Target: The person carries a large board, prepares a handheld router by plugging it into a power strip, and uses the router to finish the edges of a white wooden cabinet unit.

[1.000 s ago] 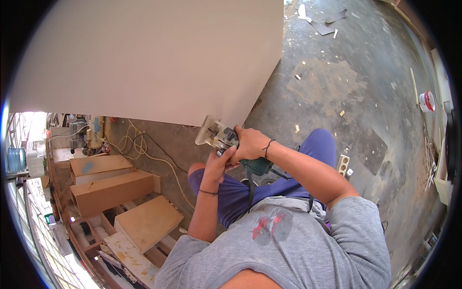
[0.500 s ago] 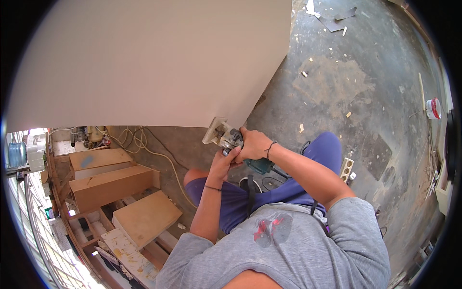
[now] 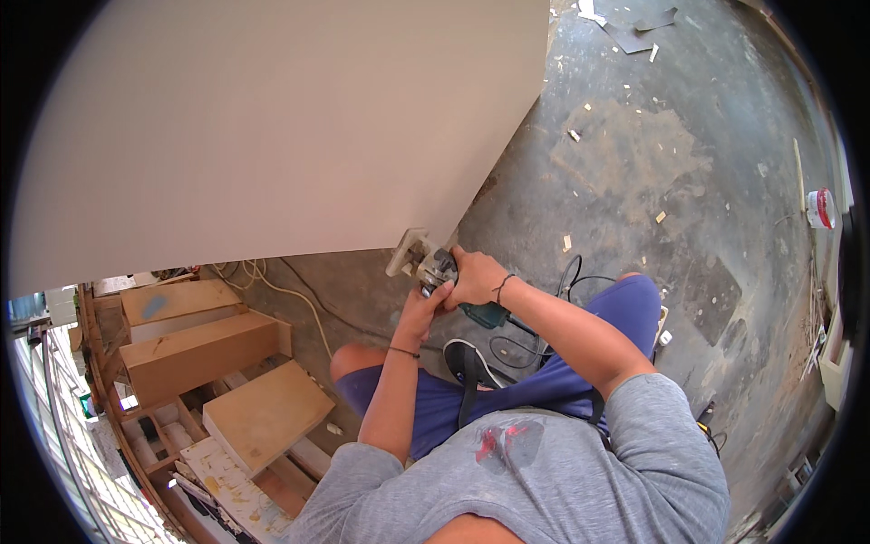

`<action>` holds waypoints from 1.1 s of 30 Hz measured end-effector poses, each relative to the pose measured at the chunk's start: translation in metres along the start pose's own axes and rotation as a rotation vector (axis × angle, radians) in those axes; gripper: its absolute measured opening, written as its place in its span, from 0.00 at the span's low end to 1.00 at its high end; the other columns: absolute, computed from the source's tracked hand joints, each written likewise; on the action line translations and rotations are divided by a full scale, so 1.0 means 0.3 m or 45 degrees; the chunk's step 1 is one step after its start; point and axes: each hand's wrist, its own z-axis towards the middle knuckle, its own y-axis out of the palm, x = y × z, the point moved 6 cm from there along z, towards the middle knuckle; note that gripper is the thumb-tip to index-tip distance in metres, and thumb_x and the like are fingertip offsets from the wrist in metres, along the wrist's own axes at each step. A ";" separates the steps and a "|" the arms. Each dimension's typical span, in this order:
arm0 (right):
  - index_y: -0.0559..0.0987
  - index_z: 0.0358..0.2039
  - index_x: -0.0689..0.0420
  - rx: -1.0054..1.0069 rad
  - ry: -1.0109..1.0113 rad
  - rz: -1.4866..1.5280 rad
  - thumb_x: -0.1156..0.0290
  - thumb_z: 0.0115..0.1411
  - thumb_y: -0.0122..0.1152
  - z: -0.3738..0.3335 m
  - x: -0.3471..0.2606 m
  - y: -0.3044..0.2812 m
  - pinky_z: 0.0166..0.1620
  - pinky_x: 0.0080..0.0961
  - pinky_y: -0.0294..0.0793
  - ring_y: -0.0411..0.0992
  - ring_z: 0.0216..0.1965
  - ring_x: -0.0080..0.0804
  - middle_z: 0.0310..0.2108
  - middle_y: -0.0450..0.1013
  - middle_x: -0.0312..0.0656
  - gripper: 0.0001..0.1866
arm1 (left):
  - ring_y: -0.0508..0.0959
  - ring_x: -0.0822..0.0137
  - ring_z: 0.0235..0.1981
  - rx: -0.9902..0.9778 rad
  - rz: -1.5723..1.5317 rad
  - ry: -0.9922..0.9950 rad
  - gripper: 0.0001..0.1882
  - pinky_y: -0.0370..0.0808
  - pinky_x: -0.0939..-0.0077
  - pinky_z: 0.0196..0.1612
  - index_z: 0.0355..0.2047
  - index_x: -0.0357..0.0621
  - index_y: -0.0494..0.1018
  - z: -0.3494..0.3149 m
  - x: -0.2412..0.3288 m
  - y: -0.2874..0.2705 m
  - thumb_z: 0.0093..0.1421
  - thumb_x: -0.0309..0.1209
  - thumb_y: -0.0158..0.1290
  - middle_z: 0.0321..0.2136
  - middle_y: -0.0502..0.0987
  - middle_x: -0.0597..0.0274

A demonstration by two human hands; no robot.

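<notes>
Gripping a green power tool (image 3: 485,314) at the lower corner of a big white board (image 3: 290,127), the right hand (image 3: 476,277) is wrapped around its body, the tool's metal head pressed against a small pale block (image 3: 405,251) on the board's edge. The left hand (image 3: 426,305) is closed on the tool from below, just beside the right. Wooden boxes (image 3: 195,340) lie on the floor (image 3: 652,172) to the left.

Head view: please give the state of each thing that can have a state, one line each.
Large white panel: lying flat, raised above the floor.
Power tool: gripped, pressed against the panel's lower edge.
Right hand: closed on the tool.
Left hand: closed on the tool from below.
Black cable: loose on the floor.
</notes>
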 end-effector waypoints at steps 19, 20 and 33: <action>0.67 0.47 0.63 -0.040 0.044 -0.034 0.57 0.27 0.70 0.129 0.201 0.100 0.44 0.37 0.74 0.74 0.40 0.52 0.35 0.75 0.56 0.44 | 0.77 0.73 0.32 -0.002 -0.012 -0.011 0.21 0.76 0.77 0.35 0.44 0.40 0.69 0.166 -0.173 -0.033 0.54 0.38 0.60 0.35 0.75 0.65; 0.67 0.47 0.63 -0.044 0.047 -0.027 0.57 0.27 0.70 0.138 0.216 0.109 0.44 0.37 0.74 0.74 0.40 0.52 0.35 0.75 0.56 0.44 | 0.76 0.73 0.33 -0.006 -0.018 -0.025 0.21 0.76 0.77 0.35 0.44 0.40 0.69 0.176 -0.187 -0.035 0.54 0.37 0.60 0.35 0.75 0.65; 0.67 0.47 0.63 0.005 0.025 -0.029 0.51 0.27 0.72 0.229 0.365 0.193 0.44 0.39 0.73 0.73 0.39 0.56 0.34 0.74 0.60 0.47 | 0.75 0.74 0.36 -0.052 -0.134 -0.039 0.20 0.75 0.80 0.36 0.46 0.42 0.68 0.303 -0.340 -0.067 0.55 0.34 0.60 0.38 0.74 0.67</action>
